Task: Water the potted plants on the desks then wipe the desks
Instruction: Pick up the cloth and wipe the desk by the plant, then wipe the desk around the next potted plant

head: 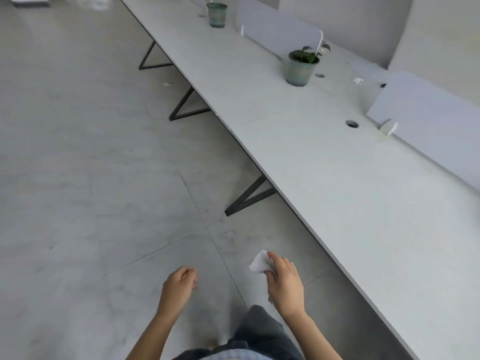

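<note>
While the right hand [284, 284] pinches a crumpled white tissue [259, 262] over the floor beside the long white desk [350, 193], ready to wipe, left hand [179, 285] hangs loosely curled, empty. Nearest green ceramic potted plant [300, 66] sits farther along.

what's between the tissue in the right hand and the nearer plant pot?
Head view: floor, then the desk edge, then bare desk top crossed by one panel seam. Nothing stands between the tissue in the right hand and the nearer pot.

On the desk row [350, 190], the nearer potted plant [300, 68] is standing before the farther potted plant [217, 14], a divider panel [278, 29] running rightward between them.
</note>
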